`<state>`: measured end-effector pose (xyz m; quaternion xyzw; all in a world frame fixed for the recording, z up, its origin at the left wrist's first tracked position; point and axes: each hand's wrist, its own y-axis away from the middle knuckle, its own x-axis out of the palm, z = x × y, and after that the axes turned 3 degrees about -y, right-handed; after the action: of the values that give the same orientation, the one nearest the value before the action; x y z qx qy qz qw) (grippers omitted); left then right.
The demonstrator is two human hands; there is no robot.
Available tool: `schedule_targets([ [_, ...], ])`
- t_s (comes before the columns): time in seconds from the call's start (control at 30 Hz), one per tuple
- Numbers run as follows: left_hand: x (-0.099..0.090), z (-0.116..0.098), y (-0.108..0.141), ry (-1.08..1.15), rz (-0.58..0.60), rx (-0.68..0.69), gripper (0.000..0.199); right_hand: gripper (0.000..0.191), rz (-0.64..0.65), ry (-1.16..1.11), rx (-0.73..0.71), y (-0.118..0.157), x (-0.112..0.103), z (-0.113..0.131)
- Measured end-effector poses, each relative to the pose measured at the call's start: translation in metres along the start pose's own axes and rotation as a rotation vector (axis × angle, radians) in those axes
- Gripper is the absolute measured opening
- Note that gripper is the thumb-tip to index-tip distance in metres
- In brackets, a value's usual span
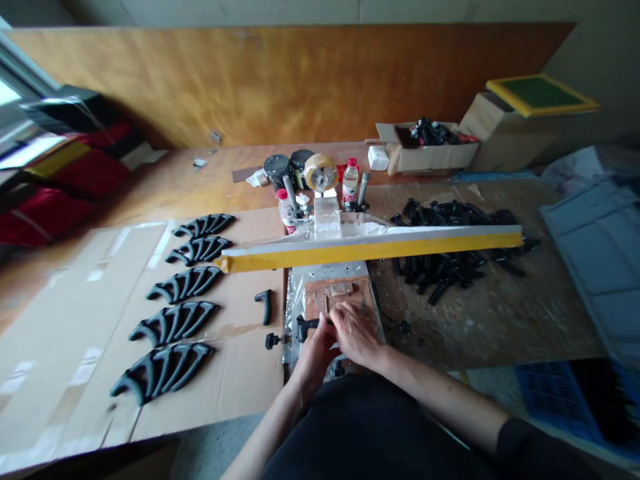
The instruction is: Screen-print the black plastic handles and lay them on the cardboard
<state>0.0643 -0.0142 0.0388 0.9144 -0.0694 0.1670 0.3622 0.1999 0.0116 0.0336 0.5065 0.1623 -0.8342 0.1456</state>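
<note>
Closing a narrow grip of the left hand (315, 353) around a black moulded plastic handle piece (309, 325), right at the edge of a flat steel jig plate with a brown inset block (333, 299) — and curling the fingers of the right hand (356, 333) down over the same spot, narrow too, though whether gripping the piece or only pressing the inset is impossible to tell. Lying just beyond both hands, a long yellow-and-white straight bar (370, 248) spanning the table (200, 173) above the plate. Sitting in a neat column on flattened brown cardboard (240, 393) to the left, five black arched fan-shaped plastic castings (173, 323), with a loose black L-shaped piece (265, 307) and a small black knob bolt (273, 341) nearer the hands. Piling up to the right, a heap of black plastic parts (455, 253) — and standing farther back, a tan roll of packing tape (320, 172) beside a clear water bottle with a red cap (351, 177).
</note>
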Motion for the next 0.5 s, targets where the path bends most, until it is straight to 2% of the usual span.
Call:
schedule_targets([
  [0.07,-0.022,0.000,-0.009,-0.017,-0.130,0.044,0.052,0.017,0.037,-0.090,-0.094,-0.002,-0.007,-0.017],
  [0.1,-0.038,-0.005,-0.015,-0.082,-0.214,0.079,0.050,0.020,0.034,-0.088,-0.046,-0.005,-0.012,-0.036],
  [0.2,-0.102,-0.028,-0.039,-0.424,-0.486,0.161,0.047,0.026,0.001,0.106,0.353,-0.018,-0.031,-0.116],
  [0.27,-0.143,-0.041,-0.055,-0.735,-0.652,0.087,0.047,0.025,0.091,0.223,0.560,-0.024,-0.039,-0.167],
  [0.3,-0.160,-0.046,-0.062,-0.812,-0.692,0.051,0.047,0.025,0.124,0.253,0.614,-0.025,-0.039,-0.186],
  [0.37,-0.184,-0.053,-0.074,-0.927,-0.720,-0.026,0.046,0.027,0.151,0.269,0.658,-0.027,-0.036,-0.210],
  [0.43,-0.194,-0.056,-0.082,-1.011,-0.694,-0.074,0.047,0.029,0.143,0.277,0.677,-0.026,-0.029,-0.217],
  [0.5,-0.198,-0.058,-0.087,-1.129,-0.638,-0.059,0.051,0.034,0.093,0.290,0.714,-0.025,-0.026,-0.216],
])
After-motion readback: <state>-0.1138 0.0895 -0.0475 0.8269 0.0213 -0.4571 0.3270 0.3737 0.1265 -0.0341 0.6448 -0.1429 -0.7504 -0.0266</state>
